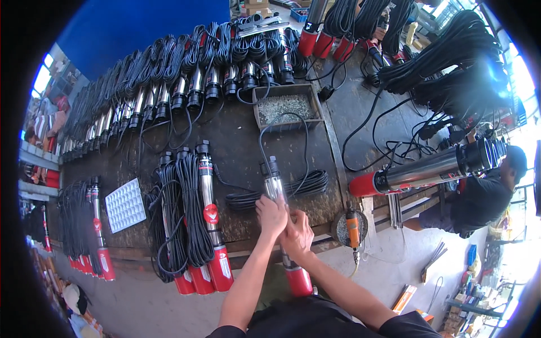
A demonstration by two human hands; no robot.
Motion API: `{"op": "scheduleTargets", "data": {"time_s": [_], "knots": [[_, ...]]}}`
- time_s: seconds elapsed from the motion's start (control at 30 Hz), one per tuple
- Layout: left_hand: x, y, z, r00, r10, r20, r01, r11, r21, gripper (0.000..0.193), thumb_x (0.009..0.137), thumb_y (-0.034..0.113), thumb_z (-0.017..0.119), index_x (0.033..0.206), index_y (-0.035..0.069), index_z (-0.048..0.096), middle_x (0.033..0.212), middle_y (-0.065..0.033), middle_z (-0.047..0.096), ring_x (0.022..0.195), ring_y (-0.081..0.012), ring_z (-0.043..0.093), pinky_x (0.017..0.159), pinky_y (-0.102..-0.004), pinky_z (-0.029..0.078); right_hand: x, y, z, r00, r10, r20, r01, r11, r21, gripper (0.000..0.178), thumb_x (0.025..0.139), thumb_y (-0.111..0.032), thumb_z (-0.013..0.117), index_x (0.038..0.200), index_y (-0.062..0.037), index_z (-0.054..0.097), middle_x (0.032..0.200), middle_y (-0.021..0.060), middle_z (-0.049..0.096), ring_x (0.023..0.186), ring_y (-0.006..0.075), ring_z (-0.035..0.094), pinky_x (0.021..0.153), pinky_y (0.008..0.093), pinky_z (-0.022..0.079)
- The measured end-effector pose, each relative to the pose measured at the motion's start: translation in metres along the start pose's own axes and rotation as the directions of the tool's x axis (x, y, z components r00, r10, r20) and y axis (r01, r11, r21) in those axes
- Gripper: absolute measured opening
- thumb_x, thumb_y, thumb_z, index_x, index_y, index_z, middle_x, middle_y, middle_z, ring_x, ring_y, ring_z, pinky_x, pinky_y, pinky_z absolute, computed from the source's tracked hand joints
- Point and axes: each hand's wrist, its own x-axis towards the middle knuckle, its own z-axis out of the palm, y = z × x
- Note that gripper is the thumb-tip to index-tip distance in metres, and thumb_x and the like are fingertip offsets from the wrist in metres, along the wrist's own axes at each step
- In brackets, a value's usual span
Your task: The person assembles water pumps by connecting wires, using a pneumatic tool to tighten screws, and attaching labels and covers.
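In front of me lies a submersible pump (pixel 274 183) with a silver tube, a black top and a red end (pixel 298 281) toward my body. My left hand (pixel 271 215) is closed around the middle of its tube. Just below and to the right, my right hand (pixel 297 235) also grips the tube, its fingers bent; what lies under both palms is hidden. A coiled black cable (pixel 307 185) rests behind the pump, and a loop of cable rises from its top toward a tray of small clear pieces (pixel 260 115).
Several finished-looking pumps with coiled cables (pixel 194 225) lie left, beside a white label sheet (pixel 125 205). A long row of pumps (pixel 194 90) lines the back. Right are an orange air tool (pixel 353 228), a larger pump (pixel 422 172), cable bundles (pixel 445 62) and a person (pixel 479 197).
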Motion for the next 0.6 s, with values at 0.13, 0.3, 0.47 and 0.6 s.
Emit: {"op": "scheduleTargets", "data": {"time_s": [0.13,0.3,0.47,0.6], "knots": [[-0.020,0.014,0.010,0.990,-0.116,-0.081,0.103,0.985,-0.140,0.056,0.103,0.040,0.050,0.134,-0.006,0.037,0.124,-0.0296,0.045,0.109,-0.0514,0.055,0.092,-0.0579,0.047,-0.013,0.032,-0.037,0.996,-0.018,0.092,0.020,1.000,-0.022,0.049,0.088,-0.023,0.068,0.135,-0.0111,0.059,0.107,0.0133,0.064,0.093,0.0327,0.065,0.077,0.0436,0.056],[-0.028,0.030,0.004,0.986,-0.102,-0.133,0.093,0.993,-0.073,0.057,0.105,0.038,0.045,0.145,0.000,0.031,0.127,-0.0287,0.047,0.094,-0.0493,0.063,0.082,-0.0573,0.052,-0.043,0.155,-0.098,0.930,0.049,0.364,0.116,0.901,-0.419,0.015,0.083,-0.017,0.065,0.097,-0.0106,0.064,0.090,0.0092,0.068,0.085,0.0307,0.068,0.065,0.0468,0.055],[-0.029,0.039,-0.003,0.984,-0.097,-0.151,0.096,0.995,-0.015,0.059,0.104,0.037,0.046,0.148,0.000,0.029,0.127,-0.0285,0.049,0.094,-0.0480,0.065,0.079,-0.0555,0.054,-0.050,0.172,-0.109,0.834,-0.248,0.494,0.477,0.774,-0.417,0.015,0.083,-0.018,0.065,0.096,-0.0122,0.070,0.089,0.0041,0.070,0.082,0.0234,0.069,0.065,0.0416,0.056],[-0.030,0.042,-0.001,0.983,-0.089,-0.160,0.090,0.996,0.002,0.059,0.104,0.036,0.046,0.149,0.000,0.028,0.129,-0.0275,0.049,0.094,-0.0476,0.065,0.079,-0.0550,0.055,-0.053,0.179,-0.101,0.855,-0.172,0.489,0.412,0.797,-0.441,0.011,0.081,-0.017,0.065,0.088,-0.0126,0.071,0.086,0.0032,0.070,0.086,0.0236,0.069,0.065,0.0417,0.057]]}}
